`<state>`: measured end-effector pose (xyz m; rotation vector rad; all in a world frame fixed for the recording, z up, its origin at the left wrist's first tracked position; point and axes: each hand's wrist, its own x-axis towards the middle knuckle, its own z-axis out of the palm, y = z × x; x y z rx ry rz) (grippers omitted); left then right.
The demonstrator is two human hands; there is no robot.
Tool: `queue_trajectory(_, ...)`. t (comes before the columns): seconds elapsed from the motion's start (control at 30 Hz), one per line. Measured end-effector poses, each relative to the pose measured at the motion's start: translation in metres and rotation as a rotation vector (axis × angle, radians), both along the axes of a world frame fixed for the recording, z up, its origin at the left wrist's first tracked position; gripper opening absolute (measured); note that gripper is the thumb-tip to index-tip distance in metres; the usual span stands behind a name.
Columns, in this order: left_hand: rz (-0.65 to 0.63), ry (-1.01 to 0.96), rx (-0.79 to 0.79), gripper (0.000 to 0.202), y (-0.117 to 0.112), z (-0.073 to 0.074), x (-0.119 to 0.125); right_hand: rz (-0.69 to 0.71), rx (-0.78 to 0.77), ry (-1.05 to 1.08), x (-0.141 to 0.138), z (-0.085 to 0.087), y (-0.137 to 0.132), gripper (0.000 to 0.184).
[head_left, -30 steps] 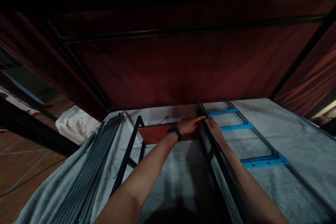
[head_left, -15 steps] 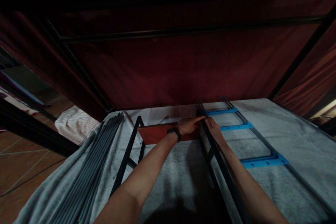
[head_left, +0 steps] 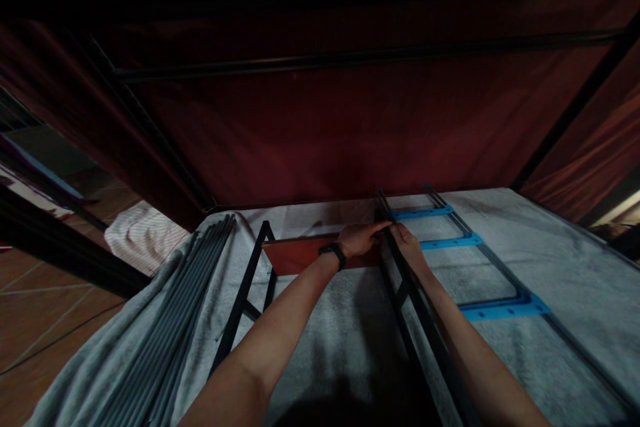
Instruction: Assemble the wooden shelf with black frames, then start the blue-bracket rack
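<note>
A reddish-brown board [head_left: 293, 255] spans the far ends of two black metal frames, the left frame [head_left: 241, 297] and the right frame [head_left: 425, 320]. My left hand [head_left: 356, 240], with a black watch [head_left: 333, 254] on the wrist, is at the board's right end. One finger of it stretches to the top of the right frame; the others are bent and partly hidden, and what they hold cannot be made out. From the outer side, my right hand [head_left: 409, 247] closes on the same frame near its far end, fingertips close to my left hand.
Grey tubes [head_left: 175, 320] lie bundled on the left of the grey cloth [head_left: 575, 247]. At the right lies another set of metal rails with blue crosspieces [head_left: 505, 309]. Dark red fabric [head_left: 320, 127] on black bars closes off the back. A tiled floor [head_left: 50, 320] shows at left.
</note>
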<state>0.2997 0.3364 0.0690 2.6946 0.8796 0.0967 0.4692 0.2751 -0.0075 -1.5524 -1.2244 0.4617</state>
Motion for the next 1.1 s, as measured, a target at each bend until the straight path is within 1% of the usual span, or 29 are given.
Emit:
queue_trajectory(0.27, 0.000, 0.011, -0.001, 0.062, 0.0002, 0.0002, -0.0003, 0.002, 0.069, 0.010, -0.0024, -0.0019, -0.0069, 0.039)
queue_trajectory(0.43, -0.011, 0.007, 0.015, 0.062, 0.0013, -0.0012, -0.0001, -0.002, 0.027, -0.049, -0.0006, 0.0017, -0.0029, 0.038)
queue_trajectory(0.6, -0.002, 0.025, 0.024, 0.062, -0.0004, 0.0006, 0.0001, -0.009, -0.001, -0.039, -0.0006, 0.0018, -0.0019, 0.044)
queue_trajectory(0.8, 0.000, 0.021, 0.008, 0.062, -0.0006, 0.0007, -0.0001, 0.021, 0.085, -0.010, -0.0017, -0.0014, -0.0058, 0.041)
queue_trajectory(0.93, 0.003, 0.017, 0.015, 0.061, 0.0002, 0.0001, 0.0000, 0.014, 0.047, -0.038, -0.0005, 0.0012, -0.0021, 0.036)
queue_trajectory(1.1, 0.002, 0.006, 0.024, 0.062, -0.0003, -0.0001, 0.0000, 0.014, 0.018, -0.036, -0.0003, 0.0045, -0.0012, 0.038)
